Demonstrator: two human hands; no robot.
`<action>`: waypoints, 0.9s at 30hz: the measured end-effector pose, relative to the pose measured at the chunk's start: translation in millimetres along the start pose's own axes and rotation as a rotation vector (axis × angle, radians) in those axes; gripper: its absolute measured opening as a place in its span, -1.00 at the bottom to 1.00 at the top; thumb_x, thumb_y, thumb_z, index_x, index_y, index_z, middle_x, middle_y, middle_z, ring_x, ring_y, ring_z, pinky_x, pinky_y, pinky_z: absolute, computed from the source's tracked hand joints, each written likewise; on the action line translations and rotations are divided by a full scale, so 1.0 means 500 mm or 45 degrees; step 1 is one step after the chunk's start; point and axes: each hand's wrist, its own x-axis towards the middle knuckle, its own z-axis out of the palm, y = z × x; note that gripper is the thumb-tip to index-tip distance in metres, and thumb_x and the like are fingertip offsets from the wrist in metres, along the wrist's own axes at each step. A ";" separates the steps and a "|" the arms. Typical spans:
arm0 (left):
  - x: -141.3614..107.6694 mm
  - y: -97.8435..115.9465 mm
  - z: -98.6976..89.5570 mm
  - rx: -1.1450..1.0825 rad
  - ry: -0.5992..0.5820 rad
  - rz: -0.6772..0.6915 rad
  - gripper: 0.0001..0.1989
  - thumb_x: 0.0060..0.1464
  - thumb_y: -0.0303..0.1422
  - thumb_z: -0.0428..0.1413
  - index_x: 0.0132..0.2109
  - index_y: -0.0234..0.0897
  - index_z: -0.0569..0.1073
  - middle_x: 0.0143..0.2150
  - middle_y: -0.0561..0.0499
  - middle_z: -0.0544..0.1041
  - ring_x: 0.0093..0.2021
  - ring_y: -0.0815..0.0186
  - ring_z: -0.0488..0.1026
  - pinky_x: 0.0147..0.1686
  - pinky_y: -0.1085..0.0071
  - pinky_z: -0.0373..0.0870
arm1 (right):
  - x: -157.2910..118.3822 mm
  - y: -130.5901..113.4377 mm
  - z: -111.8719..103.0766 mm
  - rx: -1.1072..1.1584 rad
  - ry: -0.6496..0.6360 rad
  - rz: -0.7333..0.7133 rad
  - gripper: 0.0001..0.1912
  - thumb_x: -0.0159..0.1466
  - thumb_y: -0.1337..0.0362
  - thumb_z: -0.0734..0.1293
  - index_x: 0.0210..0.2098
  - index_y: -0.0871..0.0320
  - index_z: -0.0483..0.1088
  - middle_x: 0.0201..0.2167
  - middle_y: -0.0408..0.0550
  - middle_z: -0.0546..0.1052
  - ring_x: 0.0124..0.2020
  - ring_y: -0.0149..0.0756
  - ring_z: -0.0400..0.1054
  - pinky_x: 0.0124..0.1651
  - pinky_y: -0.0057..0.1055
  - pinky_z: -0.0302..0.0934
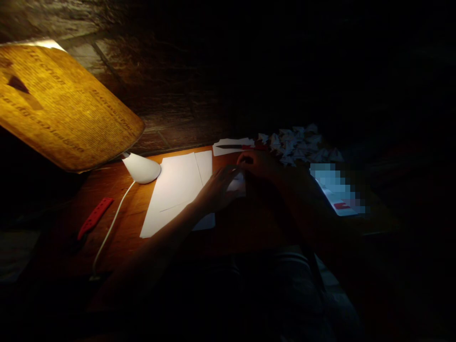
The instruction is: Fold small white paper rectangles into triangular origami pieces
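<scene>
My left hand (220, 189) is low over the wooden table, fingers and thumb closed about a small white piece of paper (241, 186). Curled in at the paper's upper edge is my right hand (258, 164), mostly in shadow; its fingertips appear to pinch the paper there. Larger white paper sheets (178, 183) lie flat to the left, partly under my left forearm. Behind the hands, a knife (230, 147) with a dark blade and reddish handle rests on more white paper (218, 153). A heap of small folded paper pieces (295, 145) sits beyond my right hand.
A lamp with a print-patterned shade (71, 109) and white base (142, 170) lights the table's left side; its white cable (112, 228) runs toward the front edge. A red power strip (95, 216) lies at left. A lit phone (338, 192) lies at right. A wall (167, 95) stands behind.
</scene>
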 end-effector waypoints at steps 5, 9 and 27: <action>-0.004 0.004 0.009 0.019 -0.199 0.062 -0.34 0.21 -0.47 0.17 0.43 -0.21 0.28 0.44 -0.27 0.31 0.42 -0.11 0.30 0.36 -0.18 0.34 | 0.005 0.015 -0.002 -0.078 -0.014 -0.036 -0.94 0.20 0.30 0.46 -0.41 0.12 0.59 -0.35 -0.03 0.64 -0.29 -0.21 0.45 -0.18 -0.30 0.23; -0.009 -0.011 0.008 -0.079 -0.201 0.097 -0.35 0.24 -0.49 0.13 0.44 -0.20 0.28 0.45 -0.26 0.33 0.47 -0.06 0.25 0.40 -0.20 0.28 | 0.007 0.031 -0.008 -0.025 -0.082 -0.037 -0.91 0.16 0.21 0.50 -0.38 0.10 0.60 -0.37 -0.05 0.64 -0.32 -0.22 0.45 -0.23 -0.32 0.23; -0.005 -0.012 0.009 -0.078 -0.277 0.113 -0.31 0.22 -0.51 0.08 0.47 -0.20 0.28 0.48 -0.20 0.33 0.51 0.00 0.20 0.44 -0.16 0.25 | 0.017 0.064 -0.036 0.005 -0.061 -0.044 -0.93 0.09 0.28 0.50 -0.40 0.10 0.62 -0.33 -0.04 0.66 -0.31 -0.22 0.44 -0.17 -0.29 0.29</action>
